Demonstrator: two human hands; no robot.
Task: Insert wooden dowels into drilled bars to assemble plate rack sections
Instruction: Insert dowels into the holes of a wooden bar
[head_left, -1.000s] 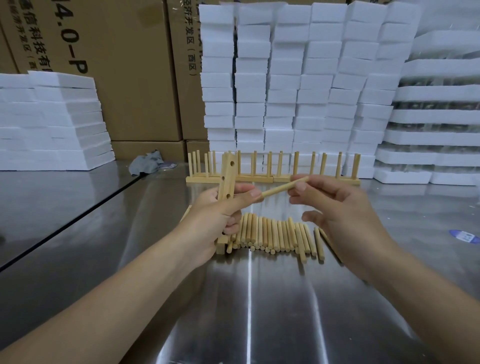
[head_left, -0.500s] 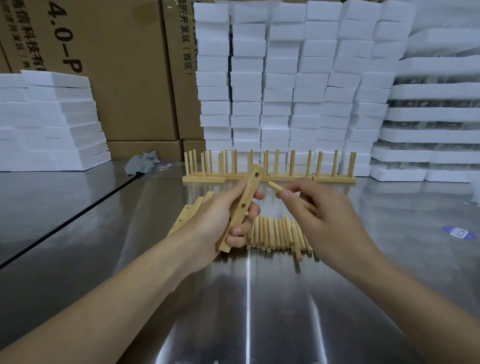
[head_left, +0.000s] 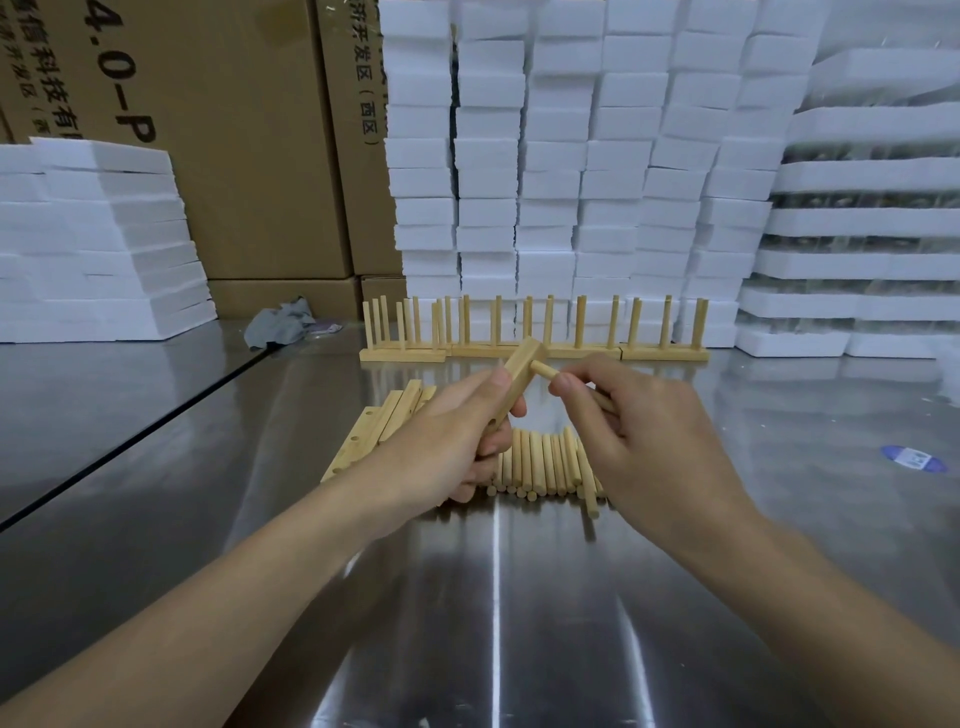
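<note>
My left hand grips a drilled wooden bar, tilted with its top end leaning right. My right hand pinches a wooden dowel whose tip touches the bar's right face near its top end. Below both hands a row of several loose dowels lies on the steel table. A few drilled bars lie flat to the left of my left hand. Several finished rack sections with upright dowels stand in a line behind.
The shiny steel table has a seam running diagonally at the left. White foam blocks are stacked at the back and on both sides, with cardboard boxes behind. A grey rag lies at the back left. A blue sticker sits at right.
The bar has tilted from upright to leaning right and dropped lower. My right hand brought the dowel's tip in against the bar's top end.
</note>
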